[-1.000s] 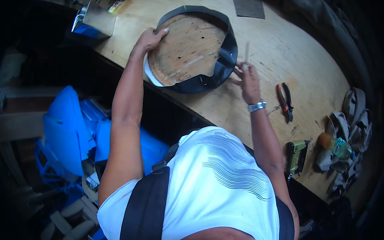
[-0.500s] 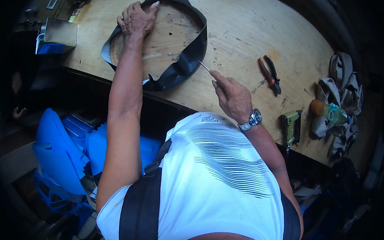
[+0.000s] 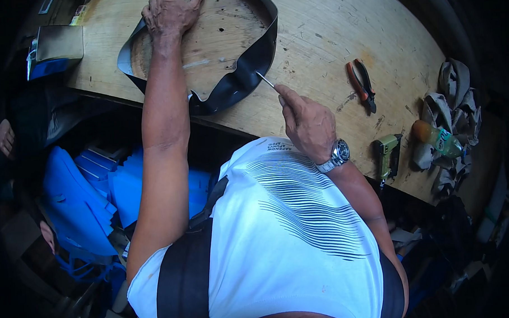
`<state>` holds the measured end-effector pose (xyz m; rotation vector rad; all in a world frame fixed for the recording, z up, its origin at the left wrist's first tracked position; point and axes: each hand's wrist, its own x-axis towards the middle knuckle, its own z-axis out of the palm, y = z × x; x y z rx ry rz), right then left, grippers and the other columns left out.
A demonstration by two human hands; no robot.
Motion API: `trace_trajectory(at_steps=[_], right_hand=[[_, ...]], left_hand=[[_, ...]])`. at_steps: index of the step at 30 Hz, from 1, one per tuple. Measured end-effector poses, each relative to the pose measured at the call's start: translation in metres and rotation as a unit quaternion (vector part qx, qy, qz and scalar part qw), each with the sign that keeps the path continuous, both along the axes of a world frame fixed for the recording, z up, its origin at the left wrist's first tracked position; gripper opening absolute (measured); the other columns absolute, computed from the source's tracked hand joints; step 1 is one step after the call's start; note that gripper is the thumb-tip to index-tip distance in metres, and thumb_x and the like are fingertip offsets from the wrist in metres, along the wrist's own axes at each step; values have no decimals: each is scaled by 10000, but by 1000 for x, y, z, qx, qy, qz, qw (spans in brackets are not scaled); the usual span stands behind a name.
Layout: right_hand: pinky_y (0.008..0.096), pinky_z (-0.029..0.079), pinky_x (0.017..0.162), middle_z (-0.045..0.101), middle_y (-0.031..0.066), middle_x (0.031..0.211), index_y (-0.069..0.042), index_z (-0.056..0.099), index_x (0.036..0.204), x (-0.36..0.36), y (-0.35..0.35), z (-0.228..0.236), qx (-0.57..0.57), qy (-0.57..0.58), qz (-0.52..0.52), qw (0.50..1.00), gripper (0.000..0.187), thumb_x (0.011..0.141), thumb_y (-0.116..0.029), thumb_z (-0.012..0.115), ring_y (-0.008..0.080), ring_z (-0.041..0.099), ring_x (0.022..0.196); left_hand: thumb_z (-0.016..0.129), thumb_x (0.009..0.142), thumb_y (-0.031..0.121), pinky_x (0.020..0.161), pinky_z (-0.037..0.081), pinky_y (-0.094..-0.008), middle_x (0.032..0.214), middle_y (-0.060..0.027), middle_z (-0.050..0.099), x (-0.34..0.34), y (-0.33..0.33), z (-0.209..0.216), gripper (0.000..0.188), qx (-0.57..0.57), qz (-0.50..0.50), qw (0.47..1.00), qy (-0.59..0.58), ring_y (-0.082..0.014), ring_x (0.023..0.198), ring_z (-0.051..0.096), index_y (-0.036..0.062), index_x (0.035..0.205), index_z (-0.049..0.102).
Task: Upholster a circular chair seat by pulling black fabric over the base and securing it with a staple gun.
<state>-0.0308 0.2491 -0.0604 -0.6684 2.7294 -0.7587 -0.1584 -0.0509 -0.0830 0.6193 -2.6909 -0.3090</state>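
Holding tool (image 3: 266, 80), printed shirt (image 3: 293, 230), labelled bottle (image 3: 440, 139)

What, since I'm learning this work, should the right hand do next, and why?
Perhaps press the thin tool gently inward: the right hand holds its tip at the black band, near a buckle, while the left hand lies over the round board.

A round, scuffed wooden disc (image 3: 222, 45) lies near the edge of the workbench (image 3: 312, 39), marked by a dark hole and a pale streak. A black band (image 3: 263, 51) stands around it, buckled inward at the near right. A thin metal tool (image 3: 267, 80) slants, its tip at the band's outer side
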Motion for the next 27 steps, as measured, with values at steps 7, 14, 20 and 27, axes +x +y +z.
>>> trace_trajectory(at_steps=[7, 14, 20, 27], right_hand=[[438, 499, 571, 647, 133, 787, -156, 654, 1301, -7, -9, 9, 9, -42, 4, 999, 331, 973, -167, 611, 316, 639, 637], [482, 502, 567, 622, 140, 810, -161, 612, 1365, -13, -29, 35, 192, -88, 40, 977, 420, 946, -154, 593, 343, 638, 639], [481, 509, 570, 628, 143, 827, -140, 587, 1392, -19, -47, 14, 227, -136, 48, 963, 470, 922, -135, 598, 347, 645, 643], [381, 514, 633, 621, 120, 811, -103, 599, 1386, -3, -9, -55, -107, -103, -16, 989, 573, 847, 92, 588, 277, 620, 660]], left_hand=[[683, 868, 575, 1045, 407, -494, 1219, -184, 659, -1, 0, 0, 639, 8, -2, 1000, 2, -371, 1192, 572, 59, 1244, 665], [687, 878, 540, 1013, 419, -502, 1189, -182, 666, -3, -1, 0, 603, -13, -14, 1000, 0, -379, 1135, 590, 49, 1227, 671], [684, 878, 531, 1018, 399, -502, 1201, -163, 653, -7, -9, -20, 591, -10, -20, 1000, -13, -358, 1151, 568, 49, 1219, 662], [649, 899, 555, 1027, 399, -494, 1196, -153, 658, -10, -11, -20, 619, -51, -24, 998, -34, -356, 1151, 576, 53, 1263, 630]])
